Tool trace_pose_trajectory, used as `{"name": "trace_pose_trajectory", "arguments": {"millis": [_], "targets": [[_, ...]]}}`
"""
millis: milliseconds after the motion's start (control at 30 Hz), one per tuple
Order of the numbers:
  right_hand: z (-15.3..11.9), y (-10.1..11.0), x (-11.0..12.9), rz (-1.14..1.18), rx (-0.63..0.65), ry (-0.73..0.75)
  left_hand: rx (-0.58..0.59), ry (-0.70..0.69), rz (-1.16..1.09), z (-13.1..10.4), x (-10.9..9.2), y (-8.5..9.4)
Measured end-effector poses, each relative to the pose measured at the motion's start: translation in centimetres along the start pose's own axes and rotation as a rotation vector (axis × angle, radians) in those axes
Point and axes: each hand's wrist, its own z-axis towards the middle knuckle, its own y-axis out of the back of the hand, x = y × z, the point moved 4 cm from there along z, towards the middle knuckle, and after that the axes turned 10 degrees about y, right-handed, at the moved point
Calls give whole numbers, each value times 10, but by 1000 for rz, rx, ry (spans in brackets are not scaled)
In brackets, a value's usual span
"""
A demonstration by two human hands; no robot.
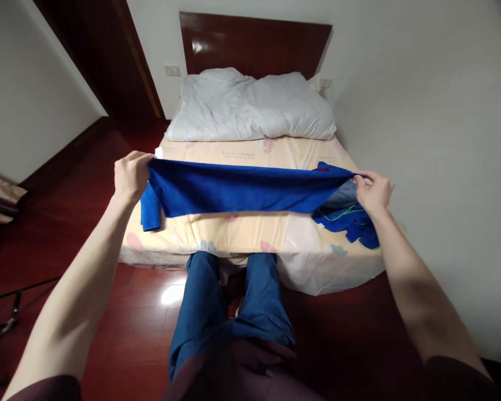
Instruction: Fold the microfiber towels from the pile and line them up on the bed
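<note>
Dim, glare on floor (144, 317), glint on headboard (256, 45), wide-angle stretch, perhaps slight blur

A bedroom, evidently in a home, is indicated. A bed (200, 236) dressed in a flower-printed sheet (259, 235) is noted at the centre, backed at twelve o'clock by a dark headboard (254, 44). Against it a pale quilt (250, 111) is heaped. A door frame (140, 61) is observed at eleven o'clock; glossy reddish flooring (67, 172) is laid at nine.
</note>
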Motion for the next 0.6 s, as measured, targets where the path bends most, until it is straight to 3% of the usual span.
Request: {"name": "trace_pose_trajectory", "arguments": {"millis": [67, 200, 300, 467, 600], "targets": [[-6, -7, 1, 82, -56, 55, -77, 21, -4, -6, 2, -2], [-37, -33, -5, 131, -47, 147, -37, -12, 18, -36, 12, -30], [-74, -62, -25, 107, 14, 133, 83, -24, 44, -75, 24, -71], [-150, -110, -74, 49, 238, 52, 360, -9, 64, -158, 50, -152], [-204, -121, -107, 22, 342, -48, 545, 2, 101, -217, 68, -190]]}}
